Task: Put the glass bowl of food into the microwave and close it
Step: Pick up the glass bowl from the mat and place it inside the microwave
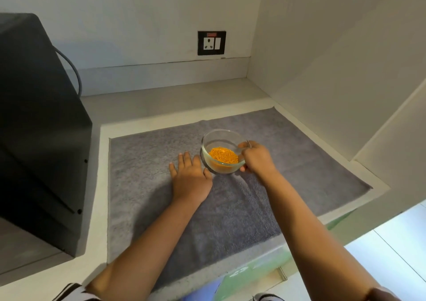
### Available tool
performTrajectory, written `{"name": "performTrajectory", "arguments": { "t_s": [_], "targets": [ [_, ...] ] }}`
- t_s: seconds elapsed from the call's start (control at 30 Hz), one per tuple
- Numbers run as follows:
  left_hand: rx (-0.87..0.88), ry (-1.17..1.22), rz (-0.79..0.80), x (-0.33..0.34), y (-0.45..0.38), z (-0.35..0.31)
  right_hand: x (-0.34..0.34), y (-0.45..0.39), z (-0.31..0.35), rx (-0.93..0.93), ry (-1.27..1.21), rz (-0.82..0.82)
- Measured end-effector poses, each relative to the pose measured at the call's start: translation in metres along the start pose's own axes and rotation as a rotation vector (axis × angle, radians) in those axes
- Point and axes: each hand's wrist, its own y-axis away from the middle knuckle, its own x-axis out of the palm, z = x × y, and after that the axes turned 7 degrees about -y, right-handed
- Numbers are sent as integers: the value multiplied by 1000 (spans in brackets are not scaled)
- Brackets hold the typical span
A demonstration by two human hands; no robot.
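Observation:
A clear glass bowl (221, 139) holding orange shredded food (223, 155) rests on a grey towel (230, 208) in the middle of the counter. My right hand (255, 159) grips the bowl's right rim, thumb inside and fingers under the outside wall. Just left of the bowl lies my left hand (190, 176), flat on the towel with fingers spread, its thumb near the bowl's base. The dark microwave (39, 128) stands at the left; only its side and top show, and its door is out of sight.
A grey cable (73, 70) loops behind the microwave. A black wall socket (211, 43) sits on the back wall. A white wall closes the right side, and the counter's front edge (253, 266) runs below my forearms.

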Motion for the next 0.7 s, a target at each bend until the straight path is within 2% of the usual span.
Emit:
{"name": "performTrajectory", "arguments": {
  "t_s": [0.2,0.3,0.53,0.7],
  "targets": [
    [-13,-14,47,-8,1,-1,-7,24,8,-44,-38,-26],
    [-10,31,17,-16,4,-1,-13,39,5,-34,-64,-35],
    [-93,469,-143,-30,46,-1,-23,86,-4,-43,-63,-33],
    [-162,632,-206,-39,97,5,-24,131,-11,-28,-54,-6]
  ]
}}
